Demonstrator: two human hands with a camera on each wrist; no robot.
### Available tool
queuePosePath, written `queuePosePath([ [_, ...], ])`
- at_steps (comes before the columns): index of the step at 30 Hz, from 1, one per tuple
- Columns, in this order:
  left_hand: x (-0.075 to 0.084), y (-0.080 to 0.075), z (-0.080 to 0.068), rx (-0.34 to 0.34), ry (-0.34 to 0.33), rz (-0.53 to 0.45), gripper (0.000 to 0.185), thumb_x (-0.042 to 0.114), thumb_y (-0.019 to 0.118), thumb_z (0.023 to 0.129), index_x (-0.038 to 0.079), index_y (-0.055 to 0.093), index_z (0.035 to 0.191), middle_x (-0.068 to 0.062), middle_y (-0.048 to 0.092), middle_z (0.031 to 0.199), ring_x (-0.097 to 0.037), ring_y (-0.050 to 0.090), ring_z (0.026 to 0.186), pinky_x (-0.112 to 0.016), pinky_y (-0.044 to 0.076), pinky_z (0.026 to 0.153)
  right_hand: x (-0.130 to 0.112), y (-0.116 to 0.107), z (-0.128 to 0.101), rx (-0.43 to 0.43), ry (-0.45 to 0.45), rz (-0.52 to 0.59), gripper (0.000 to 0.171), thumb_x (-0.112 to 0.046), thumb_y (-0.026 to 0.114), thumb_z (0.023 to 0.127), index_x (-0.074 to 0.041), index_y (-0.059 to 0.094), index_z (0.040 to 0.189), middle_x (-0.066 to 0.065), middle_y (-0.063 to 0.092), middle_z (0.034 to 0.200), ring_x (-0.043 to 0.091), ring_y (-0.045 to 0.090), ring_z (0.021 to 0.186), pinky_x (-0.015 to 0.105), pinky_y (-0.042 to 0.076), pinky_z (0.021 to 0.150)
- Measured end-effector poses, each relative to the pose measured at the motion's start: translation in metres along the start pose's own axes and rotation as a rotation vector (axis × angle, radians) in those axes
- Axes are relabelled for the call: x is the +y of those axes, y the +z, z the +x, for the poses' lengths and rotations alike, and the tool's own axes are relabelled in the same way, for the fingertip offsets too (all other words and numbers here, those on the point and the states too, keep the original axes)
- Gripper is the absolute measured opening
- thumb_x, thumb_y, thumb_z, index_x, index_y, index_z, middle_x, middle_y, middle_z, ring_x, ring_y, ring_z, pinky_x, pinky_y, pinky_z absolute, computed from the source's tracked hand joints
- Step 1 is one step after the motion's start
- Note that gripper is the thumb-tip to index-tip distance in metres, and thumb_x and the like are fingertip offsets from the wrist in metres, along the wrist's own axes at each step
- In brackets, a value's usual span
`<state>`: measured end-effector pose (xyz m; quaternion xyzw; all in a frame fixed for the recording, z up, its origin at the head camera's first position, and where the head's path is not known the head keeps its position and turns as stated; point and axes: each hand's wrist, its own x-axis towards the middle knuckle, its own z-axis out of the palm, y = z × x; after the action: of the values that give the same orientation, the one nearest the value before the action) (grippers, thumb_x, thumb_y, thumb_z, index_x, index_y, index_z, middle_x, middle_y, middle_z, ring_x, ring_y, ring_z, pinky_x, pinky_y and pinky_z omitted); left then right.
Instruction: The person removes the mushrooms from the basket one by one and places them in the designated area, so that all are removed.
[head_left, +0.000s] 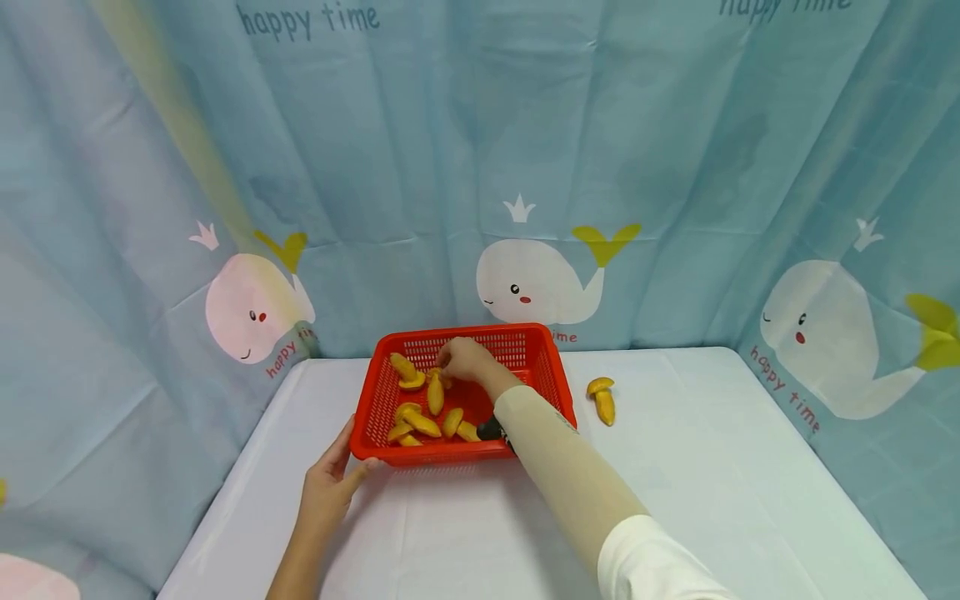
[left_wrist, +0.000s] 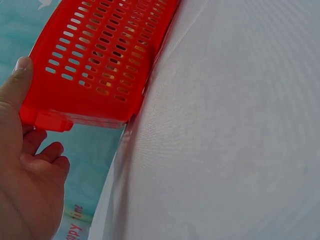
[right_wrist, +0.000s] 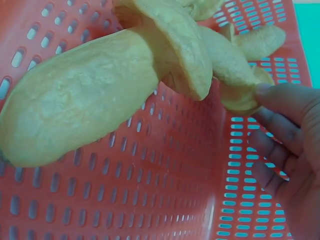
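The blue whale-print curtain carries all the readable text: "happy time" at upper left, cut off again at upper right, and in small red letters beside the whales at left and right.

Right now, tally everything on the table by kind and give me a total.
Red basket: 1
Yellow toy mushrooms in the basket: about 7; they overlap, so this count is rough
Yellow toy mushroom loose on the table: 1
Total: about 9
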<state>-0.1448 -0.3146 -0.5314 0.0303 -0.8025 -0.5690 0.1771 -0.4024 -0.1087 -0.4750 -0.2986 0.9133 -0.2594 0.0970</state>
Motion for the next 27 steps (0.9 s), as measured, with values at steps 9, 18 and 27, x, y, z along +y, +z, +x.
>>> queuePosePath([
  [9, 0.003, 0.004, 0.001, -0.025, -0.015, -0.004, 0.078, 0.019, 0.078, 0.091, 0.029, 0.040, 0.158, 0.004, 0.039, 0.163, -0.012, 0.031, 0.153, -0.007, 0.033, 0.108, -0.008, -0.014, -0.003, 0.059, -0.057, 0.153, 0.017, -0.018, 0.076, 0.094, -0.017, 0.077, 0.111, -0.003, 0.073, 0.108, 0.012, 0.065, 0.089, 0.025, 0.059, 0.076],
  [18, 0.002, -0.002, 0.002, -0.008, 0.011, -0.004, 0.078, 0.015, 0.077, 0.092, 0.027, 0.039, 0.159, 0.002, 0.038, 0.164, 0.000, 0.033, 0.149, -0.007, 0.034, 0.109, -0.030, -0.045, -0.015, 0.114, -0.133, 0.172, 0.017, -0.020, 0.074, 0.095, -0.017, 0.077, 0.111, -0.004, 0.074, 0.108, 0.013, 0.066, 0.100, 0.029, 0.058, 0.087],
  [27, 0.002, 0.001, 0.000, 0.004, -0.016, 0.010, 0.078, 0.017, 0.078, 0.091, 0.027, 0.039, 0.159, 0.001, 0.039, 0.163, 0.011, 0.034, 0.143, -0.004, 0.033, 0.107, -0.036, -0.074, -0.041, 0.137, -0.183, 0.186, 0.018, -0.022, 0.073, 0.095, -0.019, 0.077, 0.113, -0.006, 0.074, 0.108, 0.012, 0.066, 0.103, 0.029, 0.057, 0.092],
])
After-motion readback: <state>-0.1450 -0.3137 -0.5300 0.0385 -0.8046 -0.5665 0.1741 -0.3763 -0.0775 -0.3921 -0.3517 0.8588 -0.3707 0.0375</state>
